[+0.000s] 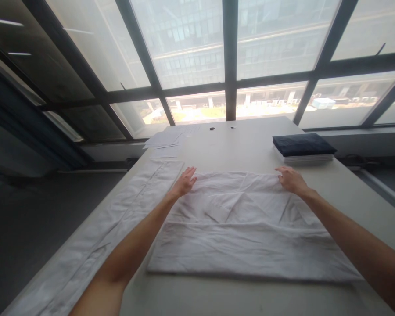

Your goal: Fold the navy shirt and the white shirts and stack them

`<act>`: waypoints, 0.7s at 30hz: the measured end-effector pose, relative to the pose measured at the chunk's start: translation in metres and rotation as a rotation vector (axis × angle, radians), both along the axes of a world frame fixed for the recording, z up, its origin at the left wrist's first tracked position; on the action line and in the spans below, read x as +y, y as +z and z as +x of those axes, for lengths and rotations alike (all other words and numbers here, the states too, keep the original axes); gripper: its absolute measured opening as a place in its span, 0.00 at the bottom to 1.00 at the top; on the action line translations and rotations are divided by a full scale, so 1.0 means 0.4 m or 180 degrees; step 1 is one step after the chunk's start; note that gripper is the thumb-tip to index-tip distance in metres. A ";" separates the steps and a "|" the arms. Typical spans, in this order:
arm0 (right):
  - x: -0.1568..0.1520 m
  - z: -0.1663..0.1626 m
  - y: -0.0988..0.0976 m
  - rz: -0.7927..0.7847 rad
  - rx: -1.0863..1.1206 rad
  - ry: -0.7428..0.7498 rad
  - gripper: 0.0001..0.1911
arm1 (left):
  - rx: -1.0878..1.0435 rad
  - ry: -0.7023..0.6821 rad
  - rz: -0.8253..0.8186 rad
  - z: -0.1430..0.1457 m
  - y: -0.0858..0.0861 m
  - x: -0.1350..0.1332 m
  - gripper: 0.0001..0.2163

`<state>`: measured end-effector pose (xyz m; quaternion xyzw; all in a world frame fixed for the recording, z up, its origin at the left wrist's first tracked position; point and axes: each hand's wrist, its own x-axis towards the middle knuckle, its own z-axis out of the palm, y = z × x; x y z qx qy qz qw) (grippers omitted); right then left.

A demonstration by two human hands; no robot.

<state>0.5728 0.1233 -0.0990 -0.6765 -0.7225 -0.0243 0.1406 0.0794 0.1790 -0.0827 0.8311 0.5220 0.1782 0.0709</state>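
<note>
Two big risks imo: the table [237, 145] edge is close, so the white cloth [246, 228] spread mid-table could slide and bunch under those flat, open palms, left hand [185, 182] and right hand [291, 179] pressing its far corners, wide apart, gripping nothing.

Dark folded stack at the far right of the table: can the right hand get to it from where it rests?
Probably yes: the right hand lies flat on the white cloth, with only bare table before the dark folded stack.
</note>
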 end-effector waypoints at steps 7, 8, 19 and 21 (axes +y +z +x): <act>-0.003 0.046 -0.016 -0.0207 -0.0114 0.0001 0.19 | -0.0052 0.0122 0.0183 -0.053 -0.038 0.082 0.20; -0.003 0.048 -0.014 -0.0216 -0.0116 -0.0027 0.19 | -0.0067 0.0184 0.0231 -0.055 -0.036 0.083 0.20; -0.067 0.067 0.072 0.0374 0.0173 0.0015 0.11 | -0.0639 0.0165 0.0873 -0.075 0.053 0.004 0.09; -0.093 0.070 0.090 0.0410 0.0258 0.0084 0.11 | -0.0746 0.0126 0.0960 -0.081 0.074 -0.031 0.10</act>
